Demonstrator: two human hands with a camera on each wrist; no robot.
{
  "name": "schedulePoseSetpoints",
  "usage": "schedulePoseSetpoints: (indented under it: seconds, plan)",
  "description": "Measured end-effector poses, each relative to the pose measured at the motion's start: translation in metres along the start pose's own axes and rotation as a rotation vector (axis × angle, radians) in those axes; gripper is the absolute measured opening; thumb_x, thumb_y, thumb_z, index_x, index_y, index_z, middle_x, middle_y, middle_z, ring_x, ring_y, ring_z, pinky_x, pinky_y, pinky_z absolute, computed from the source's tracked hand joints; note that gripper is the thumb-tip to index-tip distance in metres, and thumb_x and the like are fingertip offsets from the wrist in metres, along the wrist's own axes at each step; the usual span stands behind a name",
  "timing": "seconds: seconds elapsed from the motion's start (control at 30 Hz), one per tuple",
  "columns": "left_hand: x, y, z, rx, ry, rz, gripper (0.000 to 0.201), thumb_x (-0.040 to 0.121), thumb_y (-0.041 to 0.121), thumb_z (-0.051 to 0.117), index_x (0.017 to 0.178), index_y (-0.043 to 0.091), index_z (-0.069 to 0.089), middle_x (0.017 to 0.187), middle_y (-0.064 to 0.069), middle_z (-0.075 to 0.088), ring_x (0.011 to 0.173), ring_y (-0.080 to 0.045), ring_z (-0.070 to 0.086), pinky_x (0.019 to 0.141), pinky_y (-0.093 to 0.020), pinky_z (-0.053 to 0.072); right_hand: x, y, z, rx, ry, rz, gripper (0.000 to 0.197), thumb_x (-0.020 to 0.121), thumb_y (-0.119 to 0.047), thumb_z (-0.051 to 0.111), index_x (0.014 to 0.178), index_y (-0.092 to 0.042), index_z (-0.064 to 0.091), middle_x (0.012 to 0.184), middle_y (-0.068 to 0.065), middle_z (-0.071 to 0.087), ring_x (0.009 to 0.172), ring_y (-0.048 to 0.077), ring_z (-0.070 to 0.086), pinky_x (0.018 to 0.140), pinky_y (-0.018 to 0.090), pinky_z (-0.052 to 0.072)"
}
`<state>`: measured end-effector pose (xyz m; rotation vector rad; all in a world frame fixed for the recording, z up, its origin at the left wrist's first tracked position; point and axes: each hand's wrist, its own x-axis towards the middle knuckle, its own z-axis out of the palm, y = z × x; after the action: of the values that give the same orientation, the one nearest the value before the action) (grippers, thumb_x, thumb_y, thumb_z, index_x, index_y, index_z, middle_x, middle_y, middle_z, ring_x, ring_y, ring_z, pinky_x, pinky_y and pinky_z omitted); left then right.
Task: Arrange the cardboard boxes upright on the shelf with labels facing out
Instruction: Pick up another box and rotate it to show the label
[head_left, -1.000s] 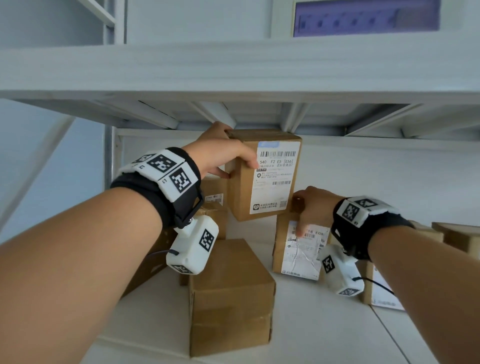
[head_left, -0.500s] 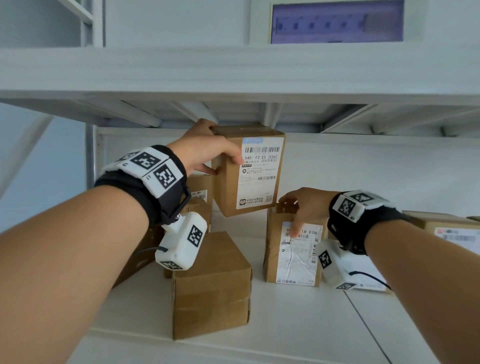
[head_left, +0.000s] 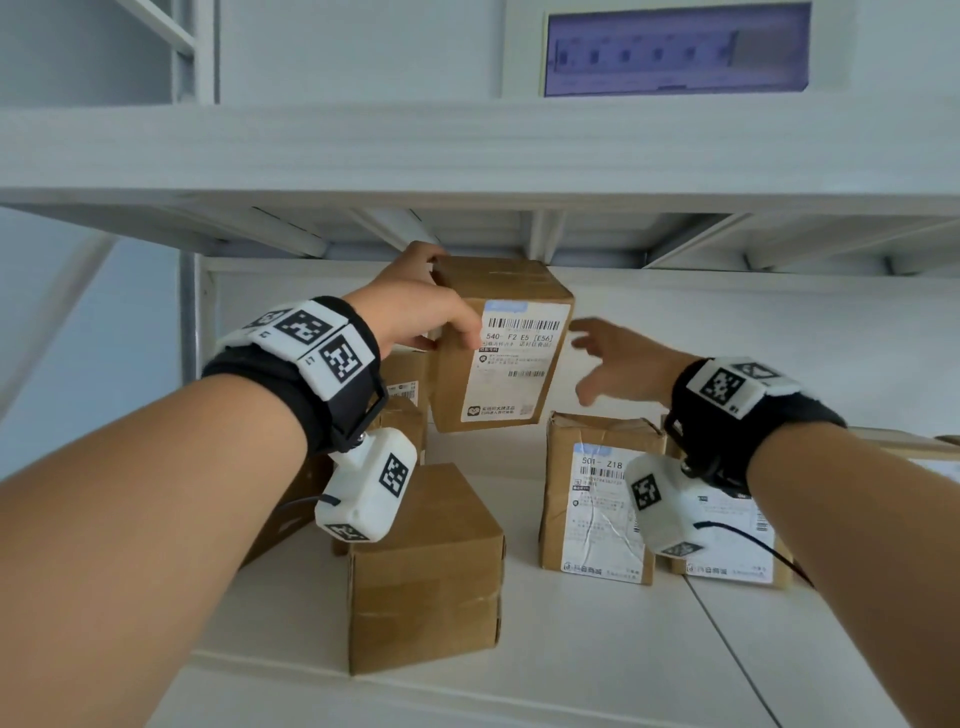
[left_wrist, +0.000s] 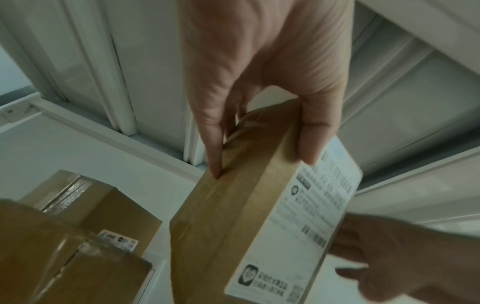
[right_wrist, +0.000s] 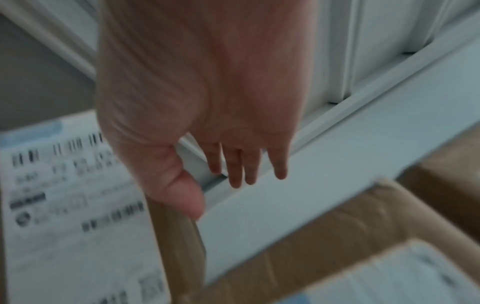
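Since half a second earlier, the right hand (head_left: 618, 361) had left the standing labelled box (head_left: 602, 499) and risen toward the lifted box (head_left: 501, 343), fingers spread, holding nothing. Whether its thumb (right_wrist: 182, 197) touched the box's right edge could not be told; the wrist view was blurred. The left hand (head_left: 415, 306) gripped the lifted box near its top left corner, thumb on the label face, fingers (left_wrist: 215, 156) along the taped side, holding it upright in the air above the shelf (head_left: 597, 649), label outward. Carried by one hand, it seemed light, its cardboard stiff; the tape looked slick. Flat palms on opposite plain sides would probably steady it best. An unlabelled-face box (head_left: 426, 566) sat in front.
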<state>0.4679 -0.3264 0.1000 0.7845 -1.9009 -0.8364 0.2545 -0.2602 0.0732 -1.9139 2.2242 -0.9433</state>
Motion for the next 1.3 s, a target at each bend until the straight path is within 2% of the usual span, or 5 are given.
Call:
schedulePoseSetpoints:
  seconds: [0.17,0.4,0.6,0.93,1.3]
  plan:
    - [0.001,-0.003,0.004,0.074,-0.017,0.035,0.100,0.057,-0.009,0.080,0.139,0.026,0.036,0.113,-0.003,0.059,0.104,-0.024,0.060,0.082,-0.041,0.059,0.000,-0.025,-0.007,0.080,0.036,-0.170,0.123,0.064,-0.014,0.085,0.153,-0.030,0.002,0.157,-0.003,0.026,0.136,0.017,0.039,0.110,0.034,0.037]
    - [-0.003,-0.018,-0.001,0.165,-0.064,0.083,0.105,0.054,-0.005,0.085,0.140,0.030,0.035,0.132,0.000,0.051,0.118,-0.022,0.051,0.095,-0.039,0.051,0.001,-0.040,-0.002,-0.152,0.061,-0.224,0.120,0.064,-0.026,0.087,0.154,-0.024,0.007,0.156,0.001,0.020,0.138,0.018,0.031,0.110,0.029,0.031]
    - [-0.005,-0.030,-0.012,0.167,-0.045,-0.044,0.099,0.067,-0.004,0.081,0.148,0.022,0.029,0.143,-0.009,0.045,0.108,-0.021,0.059,0.085,-0.035,0.057,0.007,-0.036,0.012,-0.139,0.203,-0.147,0.105,0.056,-0.024,0.089,0.143,-0.019,0.031,0.124,0.003,0.037,0.102,0.019,0.049,0.082,0.029,0.045]
    - [-0.020,-0.045,-0.020,0.473,-0.456,-0.203,0.034,0.082,0.020,0.074,0.115,0.014,0.066,0.116,-0.001,0.067,0.106,-0.011,0.063,0.093,-0.033,0.054,0.021,-0.031,0.043,-0.111,0.142,-0.033,0.096,0.055,-0.028,0.089,0.136,-0.016,0.040,0.120,0.003,0.038,0.100,0.022,0.054,0.086,0.034,0.050]
    - [-0.033,-0.047,0.003,0.764,-0.981,-0.257,0.069,0.083,0.019,0.073,0.142,0.039,0.043,0.158,0.002,0.026,0.146,-0.021,0.020,0.118,-0.041,0.020,0.026,-0.029,0.065,-0.142,-0.021,0.021,0.065,0.061,-0.032,0.086,0.114,-0.011,0.054,0.105,0.002,0.065,0.096,0.019,0.061,0.087,0.033,0.051]
